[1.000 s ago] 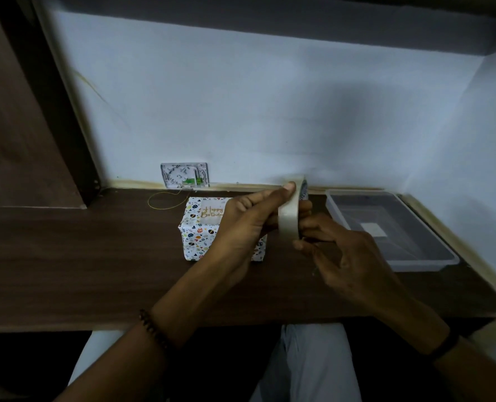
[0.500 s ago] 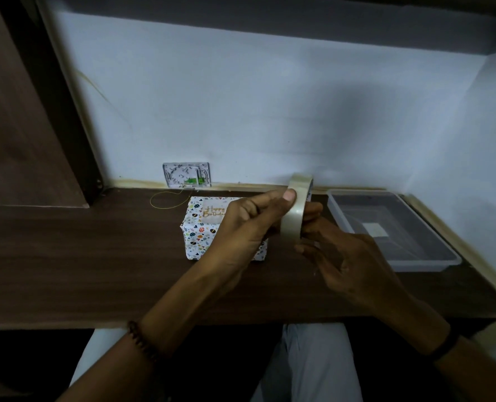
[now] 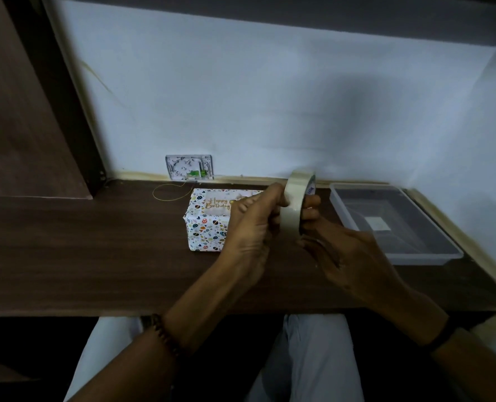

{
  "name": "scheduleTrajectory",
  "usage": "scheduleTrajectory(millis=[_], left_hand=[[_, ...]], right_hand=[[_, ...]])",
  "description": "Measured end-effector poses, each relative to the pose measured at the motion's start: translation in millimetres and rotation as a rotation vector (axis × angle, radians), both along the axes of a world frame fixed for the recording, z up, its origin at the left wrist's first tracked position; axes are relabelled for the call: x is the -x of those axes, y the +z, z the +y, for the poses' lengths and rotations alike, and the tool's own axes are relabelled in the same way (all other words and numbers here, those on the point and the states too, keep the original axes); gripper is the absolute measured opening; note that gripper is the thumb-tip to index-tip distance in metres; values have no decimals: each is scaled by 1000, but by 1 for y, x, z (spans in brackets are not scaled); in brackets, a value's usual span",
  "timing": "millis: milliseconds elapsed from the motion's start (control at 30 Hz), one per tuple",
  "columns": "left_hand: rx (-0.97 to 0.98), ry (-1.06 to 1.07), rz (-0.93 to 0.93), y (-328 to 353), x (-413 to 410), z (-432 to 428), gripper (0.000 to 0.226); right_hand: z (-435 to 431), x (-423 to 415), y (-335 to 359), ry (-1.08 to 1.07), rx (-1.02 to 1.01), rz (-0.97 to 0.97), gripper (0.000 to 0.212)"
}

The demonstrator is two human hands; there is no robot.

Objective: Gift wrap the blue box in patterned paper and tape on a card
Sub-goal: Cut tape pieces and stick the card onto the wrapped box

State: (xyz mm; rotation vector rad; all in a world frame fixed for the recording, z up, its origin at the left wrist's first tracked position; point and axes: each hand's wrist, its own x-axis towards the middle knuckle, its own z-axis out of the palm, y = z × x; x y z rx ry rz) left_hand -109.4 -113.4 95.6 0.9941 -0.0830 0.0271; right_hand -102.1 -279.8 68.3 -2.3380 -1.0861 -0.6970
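Change: tape roll [image 3: 296, 206] sits a bit higher than a second ago, both hands up with it.
Left hand [image 3: 248, 227]: fingers closed on roll's rim.
Right hand [image 3: 347, 250]: fingertips pinching roll's near edge.
Wrapped box [image 3: 207, 224]: on desk [image 3: 81, 250], card [image 3: 217, 203] on top, just behind left hand, partly hidden.
Tray [image 3: 397, 256]: right of hands.

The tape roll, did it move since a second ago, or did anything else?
The tape roll rose a little, held edge-on between the left hand and the right hand, and its top now reaches the wall. Both hands kept their grip. The wrapped box, its card and the clear tray stayed put on the desk.
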Motion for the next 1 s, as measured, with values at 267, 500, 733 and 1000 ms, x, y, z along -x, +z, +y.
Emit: scheduleTrajectory(millis=[267, 500, 733, 1000], left_hand=[[77, 15, 82, 2, -3, 2, 55], [0, -12, -31, -2, -1, 1, 26], [-80, -162, -172, -1, -7, 3, 35], [-186, -112, -98, -9, -11, -8, 32]], right_hand=[[-2, 4, 5, 30, -44, 3, 34], [-7, -2, -1, 54, -103, 56, 39], [-8, -3, 6, -3, -213, 156, 37], [-62, -24, 21, -254, -314, 260, 18]])
